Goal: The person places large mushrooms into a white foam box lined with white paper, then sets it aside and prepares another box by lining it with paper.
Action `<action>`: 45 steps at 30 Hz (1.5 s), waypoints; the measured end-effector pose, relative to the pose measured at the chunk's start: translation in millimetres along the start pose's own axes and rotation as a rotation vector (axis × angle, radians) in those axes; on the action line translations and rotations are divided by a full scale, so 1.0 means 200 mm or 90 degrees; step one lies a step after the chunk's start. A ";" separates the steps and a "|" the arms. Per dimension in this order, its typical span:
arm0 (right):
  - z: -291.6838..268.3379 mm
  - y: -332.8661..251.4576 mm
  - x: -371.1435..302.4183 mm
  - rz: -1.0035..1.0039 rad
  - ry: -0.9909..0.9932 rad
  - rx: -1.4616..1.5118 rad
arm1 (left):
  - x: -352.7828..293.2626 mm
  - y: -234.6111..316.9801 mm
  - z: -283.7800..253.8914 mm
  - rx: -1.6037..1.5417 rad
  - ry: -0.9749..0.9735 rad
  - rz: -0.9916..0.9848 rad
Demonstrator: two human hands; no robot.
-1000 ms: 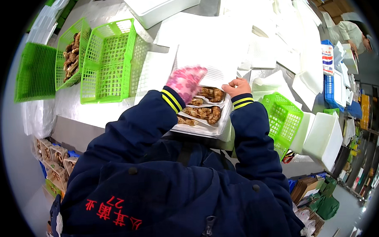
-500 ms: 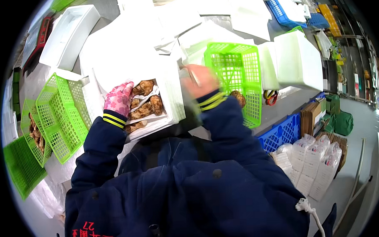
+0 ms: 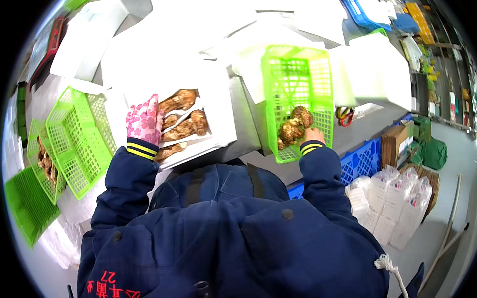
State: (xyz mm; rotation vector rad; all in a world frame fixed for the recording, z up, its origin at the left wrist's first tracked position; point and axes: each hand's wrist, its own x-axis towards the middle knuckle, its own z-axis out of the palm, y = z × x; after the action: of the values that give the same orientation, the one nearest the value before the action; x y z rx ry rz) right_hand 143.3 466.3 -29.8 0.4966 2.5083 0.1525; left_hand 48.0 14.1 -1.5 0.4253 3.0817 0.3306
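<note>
My left hand (image 3: 144,119), in a pink flowered glove, lies with fingers stretched out along the left wall of a white foam box (image 3: 221,129). Beside its fingers, brown mushrooms (image 3: 181,129) with thick stems rest in the box, with white paper between some of them. My bare right hand (image 3: 312,135) reaches into a green plastic basket (image 3: 330,101). Its fingers are bent against a brown mushroom (image 3: 291,132) and partly hidden by it. Another round mushroom (image 3: 302,115) sits just beyond that hand.
At the left stand more green baskets (image 3: 73,149), one with mushrooms in it. White foam boxes (image 3: 90,38) and lids surround the work area. Red-handled scissors (image 3: 345,116) lie right of the basket. A blue crate (image 3: 362,160) and bagged white packages (image 3: 387,207) are lower right.
My right hand has moved from between box and basket into the basket, down to the mushrooms. My left hand has shifted left off the mushrooms, its fingers straightened.
</note>
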 end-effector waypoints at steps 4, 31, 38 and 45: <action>0.11 0.05 0.08 -0.166 0.044 0.036 | -0.12 -0.14 0.02 0.105 0.056 -0.015; -0.67 -1.67 0.10 -0.865 0.188 0.285 | -0.24 -0.21 -0.06 -0.181 0.285 -0.202; -0.64 -1.83 -0.02 -0.774 0.286 0.145 | -0.17 -0.18 -0.03 -0.203 0.308 -0.190; -0.76 -1.83 0.13 -0.802 -0.094 0.359 | -0.16 -0.20 -0.01 -0.229 0.369 -0.215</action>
State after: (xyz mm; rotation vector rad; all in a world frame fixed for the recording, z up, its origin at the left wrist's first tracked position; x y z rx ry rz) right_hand -77.1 137.6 3.8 -0.8732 2.2231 -1.0214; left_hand 68.6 -33.2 -9.2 -0.2489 3.4136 1.1426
